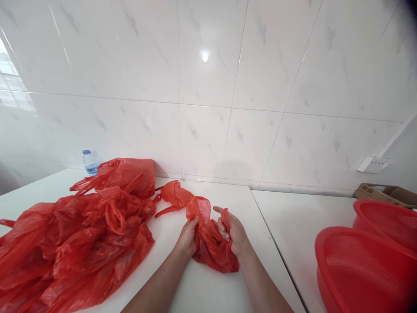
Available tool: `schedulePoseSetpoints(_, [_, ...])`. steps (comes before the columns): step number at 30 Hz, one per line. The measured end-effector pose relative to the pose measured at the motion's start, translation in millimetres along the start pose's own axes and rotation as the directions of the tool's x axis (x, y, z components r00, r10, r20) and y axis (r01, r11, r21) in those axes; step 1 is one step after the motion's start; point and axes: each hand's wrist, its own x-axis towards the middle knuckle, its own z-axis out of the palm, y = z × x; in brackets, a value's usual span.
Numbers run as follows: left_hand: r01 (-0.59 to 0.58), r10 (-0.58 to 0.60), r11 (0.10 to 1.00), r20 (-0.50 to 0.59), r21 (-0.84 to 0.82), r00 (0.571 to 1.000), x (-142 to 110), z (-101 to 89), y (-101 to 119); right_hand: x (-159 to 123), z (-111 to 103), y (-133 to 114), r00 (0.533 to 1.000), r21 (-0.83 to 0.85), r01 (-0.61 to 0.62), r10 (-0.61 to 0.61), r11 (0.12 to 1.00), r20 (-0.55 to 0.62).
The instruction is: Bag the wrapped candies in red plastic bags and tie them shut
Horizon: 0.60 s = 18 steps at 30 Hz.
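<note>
Between my hands is a red plastic bag point(215, 250), crumpled, its lower part resting on or just above the white table point(202, 291). My left hand point(188, 238) grips its left side near the top, thumb pressed on the film. On the other side my right hand point(235, 232) is closed round a bunched handle of the bag, with the index finger sticking out to the left. Something dark shows faintly inside the bag; I cannot make out what. Just behind lies another small red bag point(176, 195) with a handle loop.
A large heap of red plastic bags point(81, 243) covers the left of the table, a fuller red bag point(133, 174) behind it. A water bottle point(90, 163) stands by the wall. At right are red plastic baskets point(329, 243), a cardboard box point(368, 192) and a socket strip point(373, 164).
</note>
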Motion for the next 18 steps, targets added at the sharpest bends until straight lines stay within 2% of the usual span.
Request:
schedulePoseSetpoints(3, [-0.023, 0.021, 0.998, 0.028, 0.055, 0.999, 1.3, 1.2, 1.9, -2.8, 7.5, -0.3, 1.000, -0.139, 0.007, -0.006, 0.990, 0.013])
schedulePoseSetpoints(7, [-0.054, 0.043, 0.987, 0.074, 0.151, 0.996, -1.3, 8.8, 4.1, -7.9, 15.7, 3.5, 0.979, -0.224, 0.002, 0.044, 0.975, 0.200])
schedulePoseSetpoints(9, [-0.071, 0.052, 0.974, 0.091, 0.216, 0.995, -3.0, 13.1, 4.6, -8.2, 18.9, 8.0, 0.971, -0.228, 0.008, 0.047, 0.974, 0.233])
schedulePoseSetpoints(11, [-0.090, 0.061, 0.952, 0.107, 0.294, 0.992, -4.5, 16.2, 4.3, -7.4, 20.7, 13.1, 0.983, -0.234, -0.002, 0.045, 0.972, 0.176])
schedulePoseSetpoints(15, [-0.132, 0.094, 0.881, 0.105, 0.454, 0.990, -7.2, 16.4, 0.3, -5.4, 17.8, 20.4, 0.997, -0.235, -0.073, 0.068, 0.969, -0.026])
schedulePoseSetpoints(18, [-0.175, 0.154, 0.813, 0.085, 0.555, 0.984, -11.2, 13.3, -4.3, -3.2, 11.1, 22.0, 0.994, -0.209, -0.082, 0.064, 0.975, -0.091])
